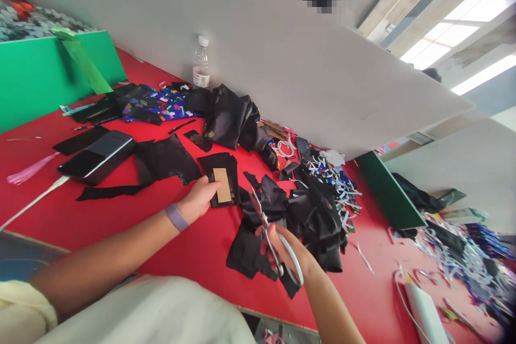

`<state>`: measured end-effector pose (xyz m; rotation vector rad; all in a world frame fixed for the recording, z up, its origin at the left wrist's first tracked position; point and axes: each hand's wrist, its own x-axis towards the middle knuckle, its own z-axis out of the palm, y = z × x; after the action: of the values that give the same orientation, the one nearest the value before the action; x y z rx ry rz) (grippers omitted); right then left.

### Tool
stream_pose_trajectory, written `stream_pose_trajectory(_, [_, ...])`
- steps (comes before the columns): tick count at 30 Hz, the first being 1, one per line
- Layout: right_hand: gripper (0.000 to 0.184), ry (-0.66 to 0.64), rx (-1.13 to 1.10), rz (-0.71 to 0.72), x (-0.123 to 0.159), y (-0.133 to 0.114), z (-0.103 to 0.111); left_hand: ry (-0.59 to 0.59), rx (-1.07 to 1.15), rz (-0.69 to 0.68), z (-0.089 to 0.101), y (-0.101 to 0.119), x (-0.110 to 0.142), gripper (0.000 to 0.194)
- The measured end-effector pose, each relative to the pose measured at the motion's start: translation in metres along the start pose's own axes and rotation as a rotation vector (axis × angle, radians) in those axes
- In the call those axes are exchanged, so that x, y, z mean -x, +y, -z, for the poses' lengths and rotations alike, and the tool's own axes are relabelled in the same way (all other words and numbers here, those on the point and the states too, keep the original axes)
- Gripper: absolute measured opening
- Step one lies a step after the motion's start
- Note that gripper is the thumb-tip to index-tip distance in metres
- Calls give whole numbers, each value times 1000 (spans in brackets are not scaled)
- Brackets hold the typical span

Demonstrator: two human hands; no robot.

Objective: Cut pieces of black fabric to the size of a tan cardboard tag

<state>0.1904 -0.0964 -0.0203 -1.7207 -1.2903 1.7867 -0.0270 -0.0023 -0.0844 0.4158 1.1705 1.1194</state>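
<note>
My left hand (200, 196) pinches a piece of black fabric (234, 169) together with a tan cardboard rectangle (222, 185), thumb on top of the card. In my right hand (288, 247) is a pair of scissors (297, 269) with pale grey handles, its blades pointing up and away. Under and beyond the scissors lie several black fabric scraps (316, 209) in a loose heap. Another flat black piece (167, 158) rests to the left of my left hand.
A phone (100, 153) with a white cable lies on the red table (169, 247). Near the grey partition (161, 16) stand a plastic bottle (201, 62) and bunched black cloth (228, 118). Green dividers (32, 78) edge the left side; a white power strip (423, 312) sits at lower right.
</note>
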Motion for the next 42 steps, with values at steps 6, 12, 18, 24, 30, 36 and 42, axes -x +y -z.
stream_pose_trajectory(6, [65,-184,-11,-177,6,13,-3,72,-13,-49,3,1,5,19])
stream_pose_trajectory(12, [79,-217,16,-207,-15,14,1,179,40,-44,3,5,18,14])
stream_pose_trajectory(18, [81,-248,104,-164,-34,3,10,208,94,-31,2,8,27,17])
stream_pose_trajectory(24, [86,-332,109,-163,-44,-3,18,292,99,-21,-1,9,30,17])
stream_pose_trajectory(30, [83,-345,162,-177,-56,-9,22,299,106,-69,2,3,25,15])
stream_pose_trajectory(36, [83,-430,273,-122,-63,-19,30,276,112,-99,8,-3,20,16])
stream_pose_trajectory(42, [84,-476,376,-67,-74,-21,33,292,58,-98,5,0,24,20])
